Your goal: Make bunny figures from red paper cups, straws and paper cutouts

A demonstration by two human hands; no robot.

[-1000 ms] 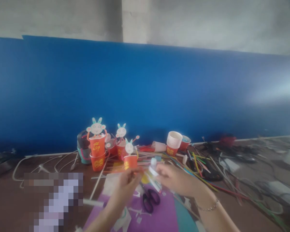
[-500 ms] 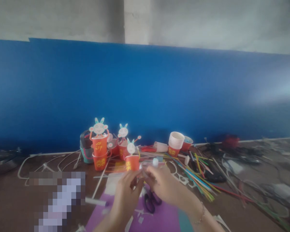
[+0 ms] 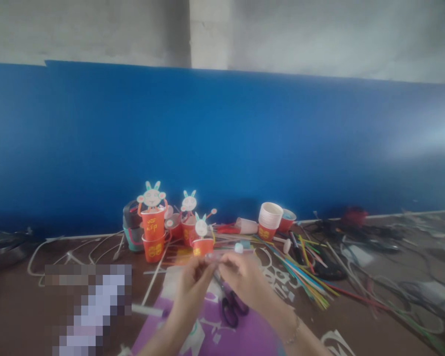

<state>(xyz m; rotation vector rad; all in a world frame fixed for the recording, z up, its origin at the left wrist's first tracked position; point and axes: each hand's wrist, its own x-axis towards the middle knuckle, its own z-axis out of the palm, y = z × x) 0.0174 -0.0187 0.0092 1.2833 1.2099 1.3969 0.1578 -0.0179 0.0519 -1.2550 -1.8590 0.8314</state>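
Note:
My left hand (image 3: 193,284) and my right hand (image 3: 243,282) meet at the fingertips near the middle of the work area. Both are closed in a pinch on a small pale, partly see-through piece (image 3: 209,257), too blurred to name. Below them, a pair of dark-handled scissors (image 3: 230,315) lies on a purple sheet (image 3: 255,331), with white paper scraps (image 3: 217,338) around. Beneath my left wrist shows a paper piece with green marks (image 3: 193,336). Just beyond my fingers stands a red paper cup with a rabbit head (image 3: 201,228).
Stacked red cups with a rabbit figure (image 3: 154,232) stand at the back left, with another rabbit cup (image 3: 189,230) nearby. A stack of paper cups (image 3: 270,220) is at the back right. Colourful sticks (image 3: 300,277), cut-out paper rings (image 3: 276,274) and a marker (image 3: 150,310) lie around.
My hands have drawn level, fingertips now closer together, and the right wrist has moved left and down. The rounded pale item at my right fingers is now mostly hidden.

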